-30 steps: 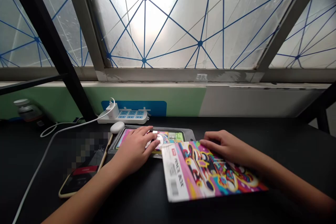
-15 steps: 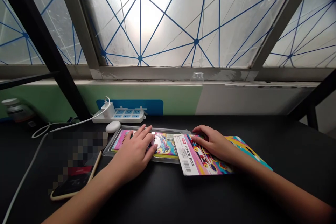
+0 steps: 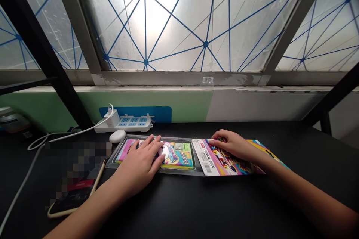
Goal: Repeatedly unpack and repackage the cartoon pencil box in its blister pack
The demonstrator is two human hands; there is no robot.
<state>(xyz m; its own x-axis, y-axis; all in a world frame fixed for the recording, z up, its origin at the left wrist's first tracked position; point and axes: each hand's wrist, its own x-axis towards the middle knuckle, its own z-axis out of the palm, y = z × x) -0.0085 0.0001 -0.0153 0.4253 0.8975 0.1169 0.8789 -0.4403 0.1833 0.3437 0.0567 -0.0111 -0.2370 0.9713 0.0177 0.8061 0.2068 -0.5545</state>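
Observation:
A colourful pencil box (image 3: pixel 179 155), with "SPORT" printed on it, lies flat in a clear plastic tray (image 3: pixel 198 162). My left hand (image 3: pixel 144 160) rests on its left half, palm down with the fingers spread, and hides part of the print. To the right, a printed cardboard card (image 3: pixel 206 158) marked "PENCIL BOX" lies with its left edge over the tray's right end. My right hand (image 3: pixel 235 145) holds the card near its top edge, fingers bent and thumb on the printed face; its fingertips are partly hidden.
A phone (image 3: pixel 75 194) with a pale case edge lies left of my forearm. Behind the tray are a white oval case (image 3: pixel 117 136) and a power strip (image 3: pixel 134 123) with a white cable (image 3: pixel 26 183). A dark bottle (image 3: pixel 14 121) stands far left.
My right hand has shifted the card slightly right and away from me, uncovering the pencil box's right end. My left hand stays on the box. The view has turned slightly right.

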